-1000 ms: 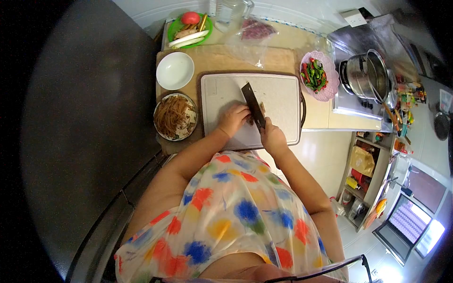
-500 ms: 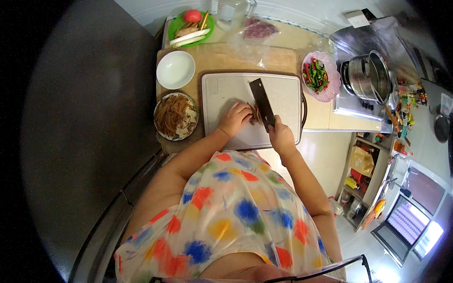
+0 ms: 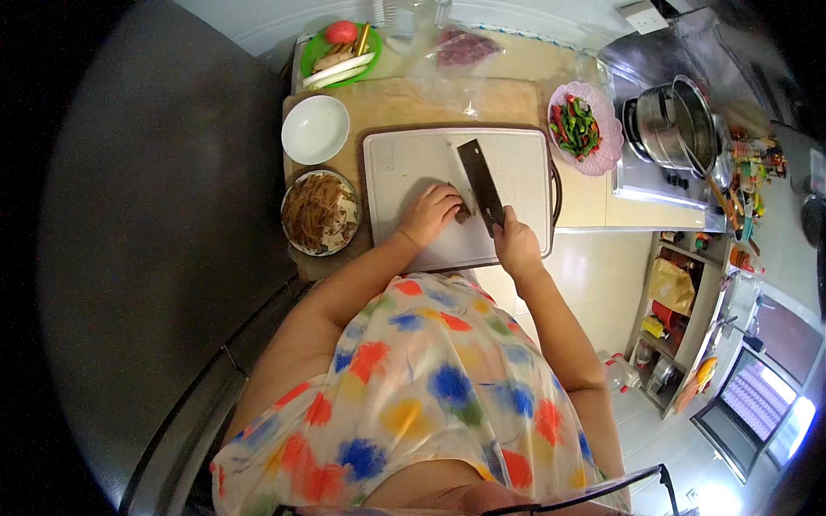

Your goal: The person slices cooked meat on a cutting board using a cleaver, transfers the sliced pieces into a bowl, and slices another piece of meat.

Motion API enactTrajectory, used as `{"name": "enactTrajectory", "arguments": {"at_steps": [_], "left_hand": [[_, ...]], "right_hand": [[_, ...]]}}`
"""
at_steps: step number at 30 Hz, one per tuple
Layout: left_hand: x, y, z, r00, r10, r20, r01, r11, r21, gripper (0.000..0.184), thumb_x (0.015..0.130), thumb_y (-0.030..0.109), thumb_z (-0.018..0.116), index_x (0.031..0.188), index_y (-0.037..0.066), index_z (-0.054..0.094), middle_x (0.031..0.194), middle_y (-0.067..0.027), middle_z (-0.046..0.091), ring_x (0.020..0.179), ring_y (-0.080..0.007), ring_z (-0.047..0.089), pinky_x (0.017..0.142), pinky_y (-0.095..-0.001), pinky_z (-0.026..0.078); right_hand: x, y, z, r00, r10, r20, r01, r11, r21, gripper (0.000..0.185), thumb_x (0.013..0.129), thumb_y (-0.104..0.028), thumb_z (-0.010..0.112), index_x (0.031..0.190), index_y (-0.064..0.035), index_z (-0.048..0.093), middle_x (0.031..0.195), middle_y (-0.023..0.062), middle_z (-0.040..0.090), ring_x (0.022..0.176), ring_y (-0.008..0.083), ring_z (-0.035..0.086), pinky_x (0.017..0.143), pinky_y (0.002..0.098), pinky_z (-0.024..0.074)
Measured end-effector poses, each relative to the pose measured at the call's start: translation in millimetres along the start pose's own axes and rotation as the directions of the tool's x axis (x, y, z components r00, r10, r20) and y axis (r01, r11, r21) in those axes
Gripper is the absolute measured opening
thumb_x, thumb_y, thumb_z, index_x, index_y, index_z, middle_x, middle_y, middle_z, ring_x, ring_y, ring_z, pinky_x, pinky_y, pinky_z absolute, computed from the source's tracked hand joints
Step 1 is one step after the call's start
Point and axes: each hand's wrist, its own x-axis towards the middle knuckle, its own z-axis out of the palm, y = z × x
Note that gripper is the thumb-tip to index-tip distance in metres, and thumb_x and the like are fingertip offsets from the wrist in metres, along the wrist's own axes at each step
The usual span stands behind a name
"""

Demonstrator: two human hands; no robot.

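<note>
My right hand [image 3: 520,247] grips the handle of a dark, wide-bladed cleaver [image 3: 480,181], which points away from me over the pale cutting board [image 3: 404,159]. Curled fingers of my left hand [image 3: 430,215] hold down a small brown piece of food [image 3: 463,211] on the board; its kind I cannot make out. A narrow gap lies between that food and the blade. Left of the board, a plate [image 3: 320,252] carries a heap of brown shreds [image 3: 317,211] and some paler pieces.
A white bowl [image 3: 315,129] stands at the back left, before a green plate [image 3: 307,57] of vegetables. Raw red meat [image 3: 465,47] lies in clear plastic behind the board. To the right are a pink plate [image 3: 613,142] of cut peppers and a metal pot [image 3: 661,129] on the stove.
The cleaver has shifted slightly right, away from the brown food. My left hand stays nearly in place with its fingers on the food. The whole view has tilted a little.
</note>
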Motion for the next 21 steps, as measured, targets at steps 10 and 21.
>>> {"name": "enactTrajectory", "arguments": {"at_steps": [10,21], "left_hand": [[-1,-2,4,1.0,0.002,0.0,-0.002,0.999,0.034,0.021,0.081,0.012,0.065,0.1,0.002,0.063,0.108,-0.0108,0.059,0.102,-0.0299,0.054,0.092,-0.0389,0.044],[3,-1,1,0.998,0.059,0.018,-0.06,0.996,0.071,0.025,0.078,0.009,0.064,0.102,0.004,0.064,0.113,-0.0097,0.058,0.109,-0.0283,0.052,0.097,-0.038,0.041]], "right_hand": [[-1,-9,1,0.999,-0.029,0.039,0.029,1.0,-0.006,0.03,0.087,-0.015,0.056,0.112,-0.0033,0.043,0.074,0.0253,0.063,0.071,0.0431,0.063,0.064,0.0527,0.0494],[2,-11,-6,0.998,-0.049,0.033,0.048,0.998,0.029,0.025,0.087,-0.015,0.054,0.106,-0.0027,0.043,0.074,0.0258,0.063,0.07,0.044,0.062,0.063,0.054,0.0486]]}}
